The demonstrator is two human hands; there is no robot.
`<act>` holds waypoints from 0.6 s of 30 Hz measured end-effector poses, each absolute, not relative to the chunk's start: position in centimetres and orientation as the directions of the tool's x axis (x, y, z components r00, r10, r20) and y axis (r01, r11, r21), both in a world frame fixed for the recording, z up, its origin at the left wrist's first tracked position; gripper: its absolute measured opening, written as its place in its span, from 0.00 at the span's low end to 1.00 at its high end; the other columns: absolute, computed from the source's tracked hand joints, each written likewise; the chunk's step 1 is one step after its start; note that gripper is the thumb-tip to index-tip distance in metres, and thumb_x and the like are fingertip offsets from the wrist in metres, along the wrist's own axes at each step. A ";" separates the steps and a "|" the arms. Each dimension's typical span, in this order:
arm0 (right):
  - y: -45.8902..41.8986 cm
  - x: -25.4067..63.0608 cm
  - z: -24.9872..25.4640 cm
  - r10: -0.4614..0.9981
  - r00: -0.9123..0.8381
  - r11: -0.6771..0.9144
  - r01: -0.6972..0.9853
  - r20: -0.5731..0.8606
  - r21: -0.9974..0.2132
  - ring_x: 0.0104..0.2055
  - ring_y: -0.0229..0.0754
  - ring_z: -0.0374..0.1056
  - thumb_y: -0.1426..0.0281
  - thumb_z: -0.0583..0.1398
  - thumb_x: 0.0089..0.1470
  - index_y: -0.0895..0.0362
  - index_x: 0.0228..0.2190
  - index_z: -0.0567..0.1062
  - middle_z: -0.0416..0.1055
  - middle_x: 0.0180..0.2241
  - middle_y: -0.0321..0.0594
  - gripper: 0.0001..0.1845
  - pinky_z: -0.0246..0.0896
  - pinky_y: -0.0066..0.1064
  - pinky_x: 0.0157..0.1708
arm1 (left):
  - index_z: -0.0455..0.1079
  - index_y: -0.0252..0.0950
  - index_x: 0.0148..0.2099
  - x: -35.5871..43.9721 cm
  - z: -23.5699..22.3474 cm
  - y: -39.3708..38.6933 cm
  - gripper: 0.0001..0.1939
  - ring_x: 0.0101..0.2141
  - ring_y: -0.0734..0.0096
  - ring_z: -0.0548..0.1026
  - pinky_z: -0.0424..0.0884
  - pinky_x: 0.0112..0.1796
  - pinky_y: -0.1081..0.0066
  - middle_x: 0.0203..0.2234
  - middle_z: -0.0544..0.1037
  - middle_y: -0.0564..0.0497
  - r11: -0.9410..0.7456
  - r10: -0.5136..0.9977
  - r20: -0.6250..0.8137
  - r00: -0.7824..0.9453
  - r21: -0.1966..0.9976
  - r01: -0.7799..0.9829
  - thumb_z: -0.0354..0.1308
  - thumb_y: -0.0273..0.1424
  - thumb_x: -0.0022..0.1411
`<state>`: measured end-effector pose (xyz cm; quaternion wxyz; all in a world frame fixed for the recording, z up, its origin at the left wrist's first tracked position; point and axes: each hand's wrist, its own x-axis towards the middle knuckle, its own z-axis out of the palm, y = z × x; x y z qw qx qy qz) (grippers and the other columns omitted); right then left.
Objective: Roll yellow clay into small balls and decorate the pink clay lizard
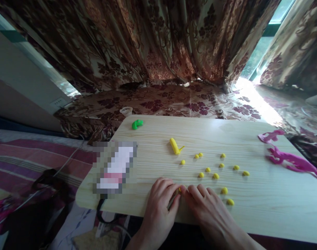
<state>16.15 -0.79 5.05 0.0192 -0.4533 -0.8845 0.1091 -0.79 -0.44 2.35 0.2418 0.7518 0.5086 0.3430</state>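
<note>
My left hand (162, 199) and my right hand (203, 201) meet near the front edge of the wooden table (153, 152). Their fingertips press together on a small bit of yellow modelling clay (180, 189), mostly hidden by the fingers. Several small yellow clay balls (216, 176) lie scattered beyond and to the right of my hands. Farther back rests a yellow clay roll (174, 146) with a thin strand sticking out at its lower end.
A green clay piece (137, 124) sits at the back left corner. Pink clay pieces (291, 159) lie at the right. A blurred-out device (116, 168) with a black cable (99, 211) is on the left. Behind the table hangs a patterned curtain (163, 41).
</note>
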 end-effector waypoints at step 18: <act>-1.0 17.3 6.6 0.838 -0.530 0.536 0.751 0.131 -0.385 0.42 0.45 0.63 0.83 0.48 0.49 0.50 0.59 0.53 0.62 0.48 0.47 0.36 0.63 0.38 0.39 | 0.71 0.35 0.38 0.6 6.0 -0.5 0.10 0.34 0.69 0.72 0.68 0.37 0.72 0.30 0.74 0.51 0.042 0.994 -0.052 0.097 0.994 0.099 0.51 0.33 0.62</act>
